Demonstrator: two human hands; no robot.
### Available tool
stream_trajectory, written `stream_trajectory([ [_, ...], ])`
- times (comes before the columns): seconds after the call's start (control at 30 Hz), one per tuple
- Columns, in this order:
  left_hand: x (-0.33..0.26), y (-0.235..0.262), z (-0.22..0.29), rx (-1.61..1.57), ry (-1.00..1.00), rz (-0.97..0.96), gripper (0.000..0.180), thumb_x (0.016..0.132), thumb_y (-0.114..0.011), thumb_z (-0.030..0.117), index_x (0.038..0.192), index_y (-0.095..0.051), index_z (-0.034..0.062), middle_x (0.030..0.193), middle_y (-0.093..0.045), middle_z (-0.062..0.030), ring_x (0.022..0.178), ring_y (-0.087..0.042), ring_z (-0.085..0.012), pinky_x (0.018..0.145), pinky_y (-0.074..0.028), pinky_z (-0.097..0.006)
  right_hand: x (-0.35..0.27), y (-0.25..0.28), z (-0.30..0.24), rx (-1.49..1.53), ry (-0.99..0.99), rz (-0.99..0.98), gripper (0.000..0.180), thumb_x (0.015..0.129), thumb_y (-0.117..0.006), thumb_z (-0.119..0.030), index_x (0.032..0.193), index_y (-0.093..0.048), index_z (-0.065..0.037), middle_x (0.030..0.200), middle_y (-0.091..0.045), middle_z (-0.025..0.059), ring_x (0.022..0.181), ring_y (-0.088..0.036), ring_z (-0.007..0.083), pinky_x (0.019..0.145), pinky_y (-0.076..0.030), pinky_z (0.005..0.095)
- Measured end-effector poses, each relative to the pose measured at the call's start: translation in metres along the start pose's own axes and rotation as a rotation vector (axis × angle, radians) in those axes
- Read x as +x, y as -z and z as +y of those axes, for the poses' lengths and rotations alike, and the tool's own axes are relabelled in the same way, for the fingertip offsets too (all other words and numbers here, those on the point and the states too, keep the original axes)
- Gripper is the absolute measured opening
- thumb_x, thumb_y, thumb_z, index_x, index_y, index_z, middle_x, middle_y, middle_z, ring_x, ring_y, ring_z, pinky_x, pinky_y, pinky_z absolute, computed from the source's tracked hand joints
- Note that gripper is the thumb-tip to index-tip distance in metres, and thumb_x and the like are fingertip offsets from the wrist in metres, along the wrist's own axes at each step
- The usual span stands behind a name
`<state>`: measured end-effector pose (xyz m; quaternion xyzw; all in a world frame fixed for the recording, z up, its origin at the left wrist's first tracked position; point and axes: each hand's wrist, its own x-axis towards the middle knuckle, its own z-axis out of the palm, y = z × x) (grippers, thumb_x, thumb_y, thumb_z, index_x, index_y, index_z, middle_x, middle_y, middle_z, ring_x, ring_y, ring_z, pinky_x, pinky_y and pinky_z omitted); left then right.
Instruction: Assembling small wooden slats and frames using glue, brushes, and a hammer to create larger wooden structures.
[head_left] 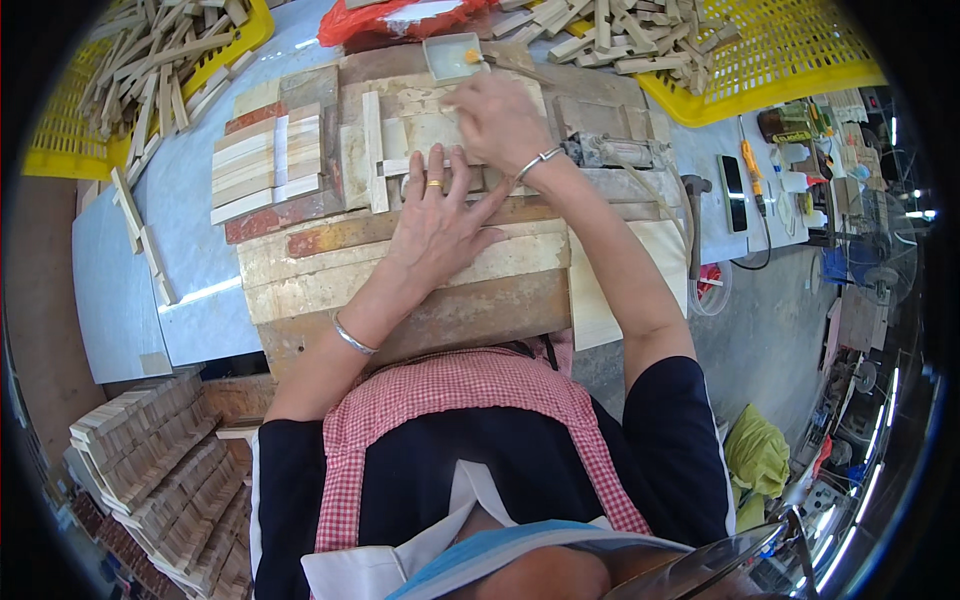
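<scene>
Both hands (470, 170) forward (left flat)

The crates (790, 60) at the far corners are bright yellow with a mesh pattern, holding pale tan wood sticks (620, 35). A red plastic bag (400, 20) lies between them. The counter (190, 230) is pale blue-white, and the work board (400, 275) on it is brown, smeared cream. The wood strips (270, 160) alternate cream and tan, over a reddish plank (280, 215). The apron (460, 385) is red-and-white check over a dark navy shirt (680, 440). The left hand (435, 225) wears a gold ring and the right hand (500, 120) a silver bangle. A yellow-green cloth (755, 455) lies on the grey floor (770, 320).
</scene>
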<state>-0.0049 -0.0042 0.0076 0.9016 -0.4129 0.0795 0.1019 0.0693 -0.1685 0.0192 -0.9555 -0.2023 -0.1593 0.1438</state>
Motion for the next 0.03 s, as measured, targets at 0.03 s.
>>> stream_trajectory([
  [0.03,-0.0004,-0.0034,-0.0005,-0.029,-0.008,0.003,0.061,0.082,-0.060,0.050,0.137,-0.044,0.0281,0.132,-0.041,-0.0249,0.124,-0.037,-0.0486,0.105,-0.024,-0.062,0.0080,-0.0014,-0.0143,0.114,0.001,-0.156,0.027,0.075,-0.068,-0.019,0.102,-0.068,-0.012,0.105,-0.060,0.0070,0.101,-0.055,0.0267,0.088,-0.042,0.0395],
])
